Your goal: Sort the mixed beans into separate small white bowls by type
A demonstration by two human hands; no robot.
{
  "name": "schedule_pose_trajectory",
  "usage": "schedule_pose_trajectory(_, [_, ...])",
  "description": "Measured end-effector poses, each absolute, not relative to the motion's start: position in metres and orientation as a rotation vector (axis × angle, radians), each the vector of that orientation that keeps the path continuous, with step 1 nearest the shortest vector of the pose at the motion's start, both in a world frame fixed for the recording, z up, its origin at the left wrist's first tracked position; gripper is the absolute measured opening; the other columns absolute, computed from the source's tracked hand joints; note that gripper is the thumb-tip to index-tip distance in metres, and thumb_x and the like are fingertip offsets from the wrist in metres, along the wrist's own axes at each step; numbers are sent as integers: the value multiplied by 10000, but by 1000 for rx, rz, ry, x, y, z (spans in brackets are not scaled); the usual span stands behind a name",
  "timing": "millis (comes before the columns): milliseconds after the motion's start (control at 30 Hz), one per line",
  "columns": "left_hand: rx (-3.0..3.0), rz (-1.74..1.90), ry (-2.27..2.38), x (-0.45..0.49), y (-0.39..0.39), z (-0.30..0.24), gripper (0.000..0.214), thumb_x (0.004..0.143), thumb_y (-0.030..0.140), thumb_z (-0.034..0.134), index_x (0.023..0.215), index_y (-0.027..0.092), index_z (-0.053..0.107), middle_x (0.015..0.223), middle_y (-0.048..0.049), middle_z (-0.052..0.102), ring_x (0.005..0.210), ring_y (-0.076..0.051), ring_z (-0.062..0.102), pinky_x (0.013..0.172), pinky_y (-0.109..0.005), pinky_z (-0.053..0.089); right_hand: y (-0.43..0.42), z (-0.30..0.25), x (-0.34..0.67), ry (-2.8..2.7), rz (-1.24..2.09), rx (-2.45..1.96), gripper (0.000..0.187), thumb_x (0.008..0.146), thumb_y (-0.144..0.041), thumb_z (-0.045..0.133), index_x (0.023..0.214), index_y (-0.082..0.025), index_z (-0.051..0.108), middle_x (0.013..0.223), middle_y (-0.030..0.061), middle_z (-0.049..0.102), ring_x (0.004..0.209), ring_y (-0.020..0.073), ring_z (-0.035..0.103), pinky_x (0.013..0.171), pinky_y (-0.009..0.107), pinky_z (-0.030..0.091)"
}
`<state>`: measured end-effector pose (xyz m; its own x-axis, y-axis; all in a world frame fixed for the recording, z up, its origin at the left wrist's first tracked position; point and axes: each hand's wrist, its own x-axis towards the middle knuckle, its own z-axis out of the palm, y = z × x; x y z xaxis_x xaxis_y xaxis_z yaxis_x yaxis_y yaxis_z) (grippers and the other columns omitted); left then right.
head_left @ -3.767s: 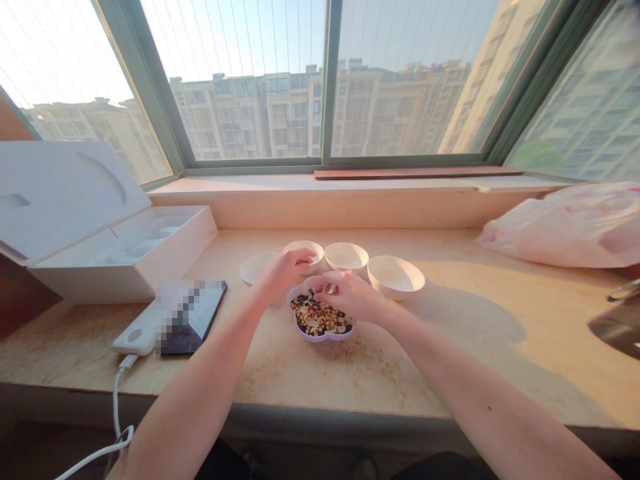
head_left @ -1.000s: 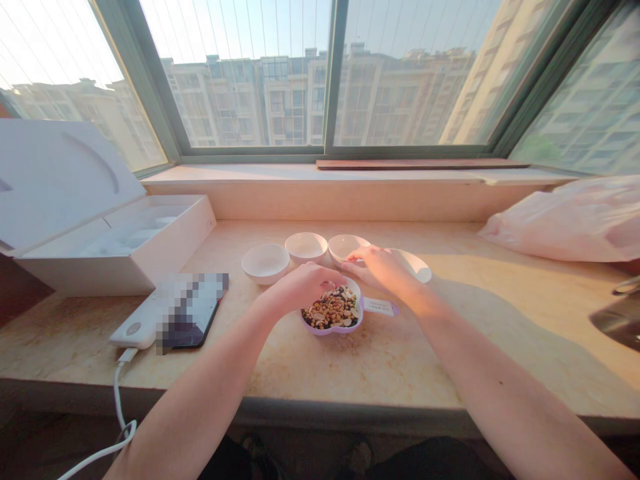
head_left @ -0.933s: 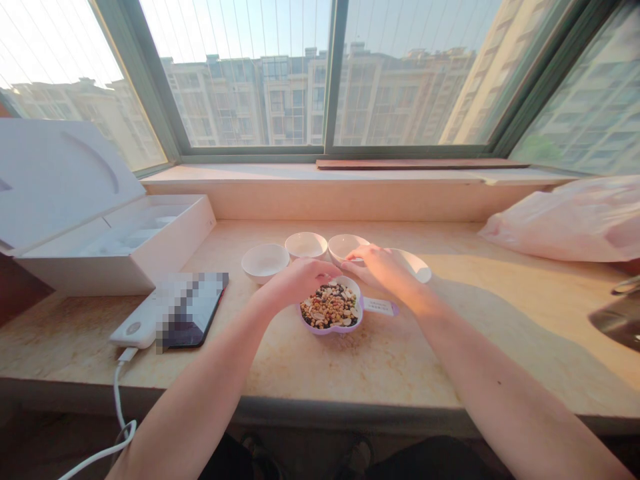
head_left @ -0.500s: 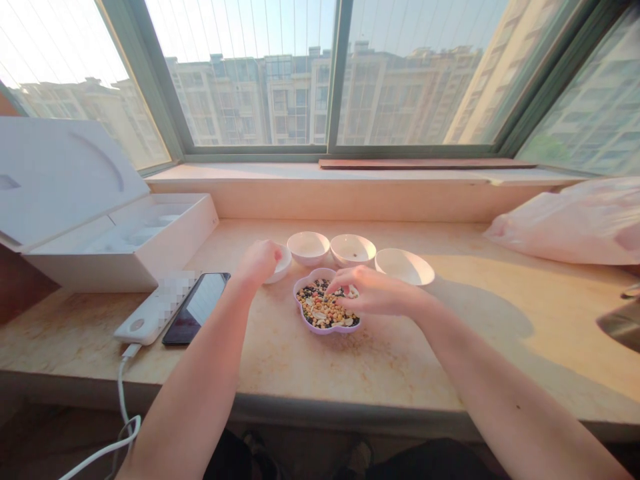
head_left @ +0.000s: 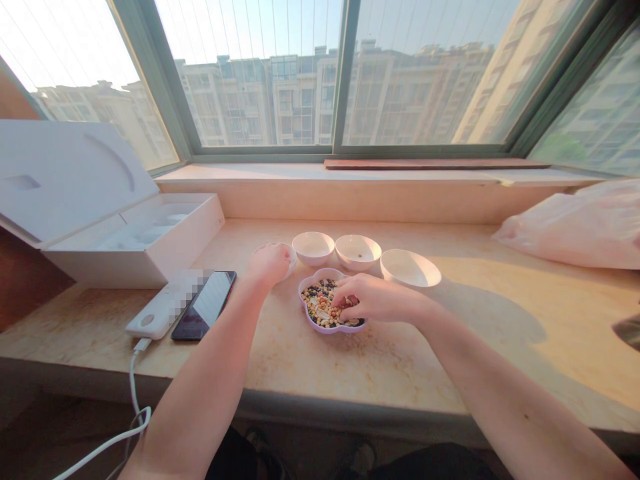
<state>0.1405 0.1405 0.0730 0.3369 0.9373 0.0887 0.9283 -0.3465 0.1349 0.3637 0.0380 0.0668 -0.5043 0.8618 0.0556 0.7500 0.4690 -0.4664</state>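
My left hand (head_left: pixel 269 265) is cupped over the leftmost small white bowl (head_left: pixel 291 264), hiding most of it, and I cannot see its fingertips inside. My right hand (head_left: pixel 375 299) reaches over a lilac flower-shaped dish (head_left: pixel 327 274), with its fingertips down among the contents. The dish holds a mix of dark beans, yellow pulses and pale nuts (head_left: pixel 319 308). Three more white bowls stand behind the dish: one (head_left: pixel 313 248) looks bare, one (head_left: pixel 358 252) has a few small bits at its bottom, and one (head_left: pixel 410 268) sits nearest my right hand.
All of this stands on a mottled stone windowsill (head_left: pixel 415 360) with a front edge below my forearms. To the left lie a white power bank (head_left: pixel 150 313) with its cable, a phone (head_left: pixel 205 305) and an open white box (head_left: pixel 135 233). A pale plastic bag (head_left: pixel 570 230) lies at right.
Over the last second my left hand has moved from beside the dish to the leftmost bowl. My right hand has moved from the far bowls down into the dish.
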Motion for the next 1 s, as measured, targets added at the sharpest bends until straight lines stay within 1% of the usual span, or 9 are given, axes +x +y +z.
schedule_pose_trajectory(100, [2516, 251, 1793, 143, 139, 73, 307, 885, 202, 459, 856, 219, 764, 996, -123, 763, 959, -266, 706, 855, -330, 518, 40, 64, 365, -2424, 707, -1362, 99, 803, -260, 688, 809, -262, 788, 789, -3, 726, 710, 172, 636, 643, 269, 477])
schedule_pose_trajectory(267, [2491, 269, 1831, 144, 139, 72, 336, 902, 207, 432, 893, 191, 768, 1009, -145, 755, 956, -266, 701, 836, -332, 530, 42, 66, 364, -2411, 771, -1414, 125, 825, -279, 656, 807, -251, 776, 835, 14, 743, 759, 188, 656, 652, 282, 478])
schedule_pose_trajectory(367, [2484, 274, 1834, 145, 137, 74, 338, 897, 209, 429, 902, 179, 765, 990, -149, 755, 942, -267, 701, 830, -337, 534, 43, 68, 364, -2413, 726, -1441, 105, 816, -288, 674, 801, -239, 765, 865, 19, 741, 798, 188, 660, 678, 286, 478])
schedule_pose_trajectory(433, [2480, 277, 1833, 146, 135, 75, 340, 897, 206, 424, 896, 177, 762, 989, -150, 756, 937, -273, 703, 830, -348, 536, 44, 70, 364, -2397, 690, -1464, 98, 808, -289, 689, 776, -231, 760, 837, 16, 736, 773, 178, 653, 671, 285, 470])
schedule_pose_trajectory(567, [2482, 294, 1821, 146, 134, 75, 334, 897, 199, 426, 878, 181, 758, 994, -150, 756, 949, -287, 704, 837, -363, 534, 44, 71, 365, -2329, 688, -1545, 119, 803, -322, 711, 748, -235, 770, 752, 6, 727, 676, 159, 618, 588, 277, 433])
schedule_pose_trajectory(767, [2488, 423, 1791, 145, 137, 74, 310, 906, 197, 443, 904, 175, 753, 1029, -157, 750, 986, -305, 694, 843, -385, 529, 48, 67, 368, -2311, 626, -1553, 84, 787, -288, 719, 734, -240, 762, 779, -4, 719, 670, 145, 600, 594, 269, 434])
schedule_pose_trajectory(833, [2518, 564, 1685, 147, 137, 75, 303, 922, 195, 447, 940, 174, 749, 1069, -148, 745, 1012, -291, 684, 873, -385, 520, 49, 67, 368, -2273, 580, -1549, 92, 801, -293, 708, 751, -242, 766, 768, 2, 702, 680, 151, 599, 604, 270, 440])
schedule_pose_trajectory(900, [2508, 719, 1488, 153, 135, 77, 282, 942, 211, 465, 960, 184, 745, 1081, -116, 749, 1004, -251, 678, 904, -364, 508, 49, 67, 368, -2206, 498, -1529, 124, 830, -331, 701, 790, -239, 774, 751, 9, 684, 699, 160, 598, 636, 279, 447])
schedule_pose_trajectory(1000, [2296, 845, 1119, 165, 126, 76, 226, 949, 272, 533, 999, 190, 738, 1049, -72, 761, 936, -186, 679, 880, -319, 519, 50, 67, 368, -2086, 352, -1450, 232, 879, -419, 666, 825, -217, 767, 751, 16, 674, 711, 164, 592, 676, 287, 446])
